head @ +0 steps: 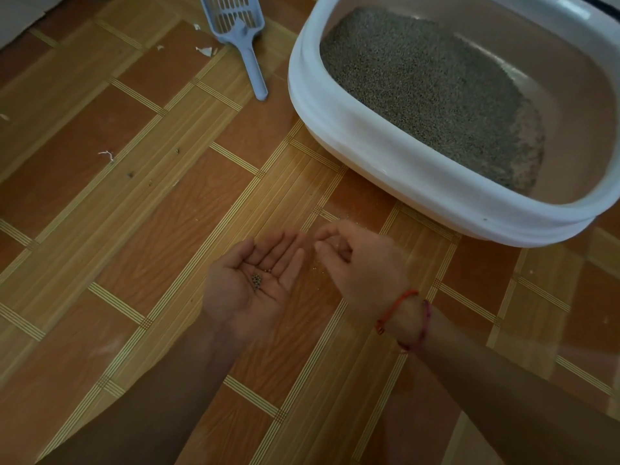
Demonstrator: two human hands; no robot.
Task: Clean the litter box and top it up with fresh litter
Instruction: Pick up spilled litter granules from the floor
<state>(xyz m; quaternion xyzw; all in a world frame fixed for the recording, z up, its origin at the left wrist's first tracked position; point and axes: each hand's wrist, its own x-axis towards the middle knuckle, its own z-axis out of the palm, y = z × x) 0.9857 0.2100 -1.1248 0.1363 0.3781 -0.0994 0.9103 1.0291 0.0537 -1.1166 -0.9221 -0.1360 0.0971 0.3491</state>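
Under my fingers lies a floor of orange-brown wood-grain blocks with pale striped bands between them. Far ahead and to their left lie torn white scraps. A white thread scrap sits nearer, well to the left. Behind my right fingers, a red cord and a pink thread circle the wrist.

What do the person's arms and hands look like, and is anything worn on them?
No sleeves and no gloves show; the arms are uncovered as far as the picture reaches. The left hand and its wrist wear nothing. The right hand shows no ring, but its wrist wears two thin cords: an orange-red bracelet and a darker purplish bracelet.
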